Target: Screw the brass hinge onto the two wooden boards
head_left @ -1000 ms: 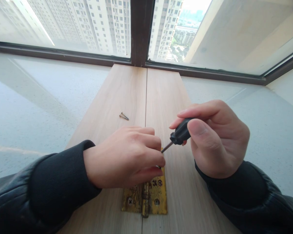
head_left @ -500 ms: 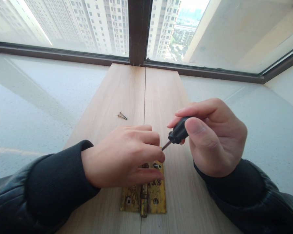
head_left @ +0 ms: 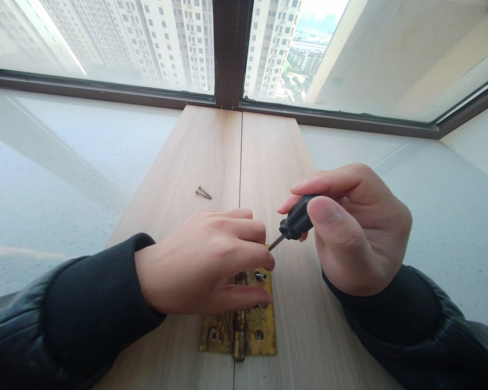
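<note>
A brass-coloured hinge (head_left: 267,341), worn and stained, lies flat across the seam of two pale wooden boards. My left hand (head_left: 211,265) is over its upper part, thumb and index finger apart. In the gap between them a screw (head_left: 264,277) leans in a hinge hole. Lower on the left leaf sits another screw (head_left: 213,335), its head in the hole. My right hand (head_left: 361,233) is closed around the black handle of a screwdriver (head_left: 296,218). The shaft slants down leftward, and its tip is hidden behind my left index finger.
Two loose screws (head_left: 203,192) lie on the left board (head_left: 179,162), beyond my left hand. The right board (head_left: 276,157) runs alongside to the dark window frame (head_left: 230,54). A pale speckled sill (head_left: 65,173) extends around the boards.
Both hands and the screwdriver hold almost the same place. My left thumb has shifted slightly down over the hinge, covering a hole that showed before.
</note>
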`<action>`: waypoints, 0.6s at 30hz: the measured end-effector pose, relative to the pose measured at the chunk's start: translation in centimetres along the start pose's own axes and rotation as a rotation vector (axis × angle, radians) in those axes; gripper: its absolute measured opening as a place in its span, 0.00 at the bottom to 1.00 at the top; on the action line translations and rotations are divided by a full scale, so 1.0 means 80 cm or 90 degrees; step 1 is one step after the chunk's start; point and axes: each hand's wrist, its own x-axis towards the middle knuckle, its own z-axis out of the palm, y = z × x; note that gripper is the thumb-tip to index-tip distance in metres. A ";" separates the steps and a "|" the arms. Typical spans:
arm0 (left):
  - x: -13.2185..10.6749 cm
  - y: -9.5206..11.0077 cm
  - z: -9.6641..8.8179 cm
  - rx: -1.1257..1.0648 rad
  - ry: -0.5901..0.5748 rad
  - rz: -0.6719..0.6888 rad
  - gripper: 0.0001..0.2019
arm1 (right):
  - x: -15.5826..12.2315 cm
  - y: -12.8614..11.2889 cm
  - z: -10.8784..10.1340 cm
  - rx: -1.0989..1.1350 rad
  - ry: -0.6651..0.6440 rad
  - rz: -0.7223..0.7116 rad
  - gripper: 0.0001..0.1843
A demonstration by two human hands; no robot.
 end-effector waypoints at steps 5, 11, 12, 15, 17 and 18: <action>0.002 0.000 0.001 0.007 -0.007 0.013 0.09 | 0.000 0.000 0.001 -0.001 0.003 0.003 0.08; 0.004 0.002 -0.002 -0.014 -0.031 0.002 0.09 | 0.001 -0.001 0.003 -0.007 0.012 -0.001 0.07; 0.004 0.002 -0.002 -0.015 -0.028 -0.001 0.08 | 0.001 -0.001 0.003 -0.004 0.011 0.000 0.07; 0.002 0.002 -0.001 0.004 -0.003 -0.005 0.06 | 0.001 -0.002 0.004 -0.002 0.012 -0.005 0.06; 0.000 0.001 -0.001 0.022 0.013 -0.007 0.07 | 0.001 -0.002 0.004 0.000 0.012 -0.008 0.06; -0.001 0.000 0.000 0.030 0.018 -0.009 0.07 | 0.001 -0.001 0.004 0.002 0.012 -0.011 0.05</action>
